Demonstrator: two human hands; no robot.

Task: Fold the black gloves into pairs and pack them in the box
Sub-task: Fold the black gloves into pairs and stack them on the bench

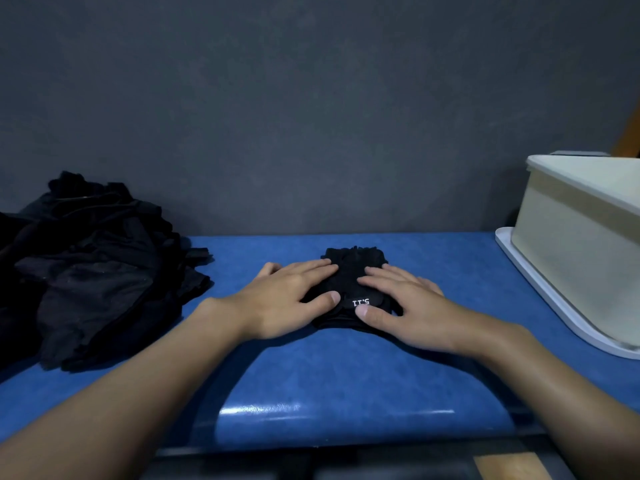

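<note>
A black glove bundle (353, 268) with a small white label lies in the middle of the blue table (346, 368). My left hand (287, 299) lies flat on its left side, fingers straight. From the right, my right hand (401, 306) presses on it with straight fingers, thumb beside the label. A heap of loose black gloves (93, 271) sits at the far left. The cream box (581, 237) stands at the right edge; its inside is hidden.
The box stands on a white tray or lid (554, 306) that juts toward the table's middle. A dark grey wall (311, 98) closes the back of the table. The table's front edge (346, 441) lies just below my forearms.
</note>
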